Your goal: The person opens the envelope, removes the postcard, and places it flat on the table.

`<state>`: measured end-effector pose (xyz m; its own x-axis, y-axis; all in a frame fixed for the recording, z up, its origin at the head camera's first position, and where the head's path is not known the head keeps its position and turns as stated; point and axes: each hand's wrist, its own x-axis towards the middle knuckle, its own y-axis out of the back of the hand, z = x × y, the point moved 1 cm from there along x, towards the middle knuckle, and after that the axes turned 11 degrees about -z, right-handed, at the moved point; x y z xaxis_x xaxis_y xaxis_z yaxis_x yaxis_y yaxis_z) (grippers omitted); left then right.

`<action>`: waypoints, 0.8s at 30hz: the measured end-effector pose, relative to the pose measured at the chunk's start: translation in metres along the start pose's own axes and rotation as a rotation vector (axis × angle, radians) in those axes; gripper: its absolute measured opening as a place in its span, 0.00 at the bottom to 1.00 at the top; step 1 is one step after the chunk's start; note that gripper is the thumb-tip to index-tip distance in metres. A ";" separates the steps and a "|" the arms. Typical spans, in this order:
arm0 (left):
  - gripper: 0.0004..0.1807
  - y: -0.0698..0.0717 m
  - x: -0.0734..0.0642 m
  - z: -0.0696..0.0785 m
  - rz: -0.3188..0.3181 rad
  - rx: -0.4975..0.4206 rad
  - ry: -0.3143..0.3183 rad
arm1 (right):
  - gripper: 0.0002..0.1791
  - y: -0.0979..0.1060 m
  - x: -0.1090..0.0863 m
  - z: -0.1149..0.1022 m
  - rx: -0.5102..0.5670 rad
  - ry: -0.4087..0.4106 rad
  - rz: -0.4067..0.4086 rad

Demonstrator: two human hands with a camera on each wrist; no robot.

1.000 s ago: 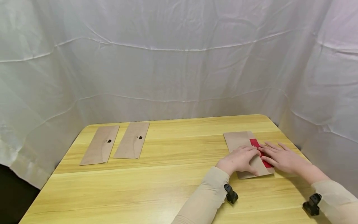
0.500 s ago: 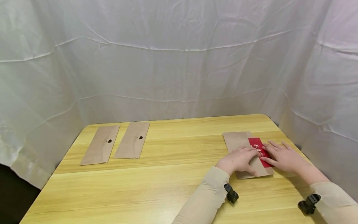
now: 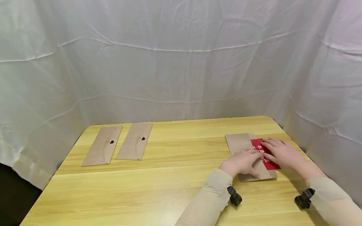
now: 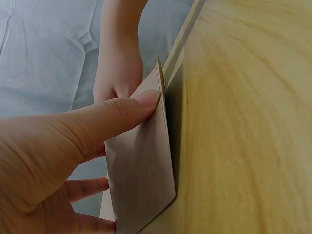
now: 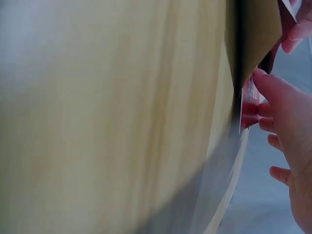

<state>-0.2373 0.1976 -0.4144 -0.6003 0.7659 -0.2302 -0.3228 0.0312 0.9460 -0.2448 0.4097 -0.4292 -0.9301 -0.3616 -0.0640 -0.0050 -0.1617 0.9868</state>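
Red card (image 3: 256,143) has crept a bit to the R vs. half a sec ago: its near R corner now pokes past the R side of the brown envelope (image 3: 238,142). R hand (image 3: 282,154) has shifted slightly L & farther in w/ it; L hand (image 3: 242,162) looks about the same.

Envelope lies near the R edge of the tabletop (image 3: 141,190), toward its far R corner; card sits on/at its R side, white characters up, partly under the fingers. Can't tell how much of the card, if any, is tucked inside.

Grip, R hand: thumb & forefinger nearly closed, pinching the card by the envelope's edge; other fingers hang apart below, per R wrist view. Grip, L hand: fingers bent over the envelope, thumb spread well apart & pressed on the paper near its near end, so it has hold of the envelope.

2 more brown envelopes, outer one (image 3: 102,146) & inner one (image 3: 134,142), lie side by side, apart, nr the tabletop's far L corner, each w/ a dark mark toward the R. White cloth (image 3: 181,72) hangs behind the far edge.
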 end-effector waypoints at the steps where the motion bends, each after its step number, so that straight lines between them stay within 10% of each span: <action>1: 0.39 0.000 0.000 0.000 -0.001 0.002 0.000 | 0.33 -0.001 0.003 0.001 -0.007 0.000 0.001; 24: 0.40 -0.002 0.005 0.005 0.012 0.079 -0.037 | 0.31 0.004 0.030 0.003 -0.027 -0.009 0.085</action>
<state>-0.2359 0.2043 -0.4161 -0.5759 0.7898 -0.2112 -0.2559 0.0712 0.9641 -0.2738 0.4014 -0.4270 -0.9302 -0.3665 0.0210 0.0834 -0.1553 0.9843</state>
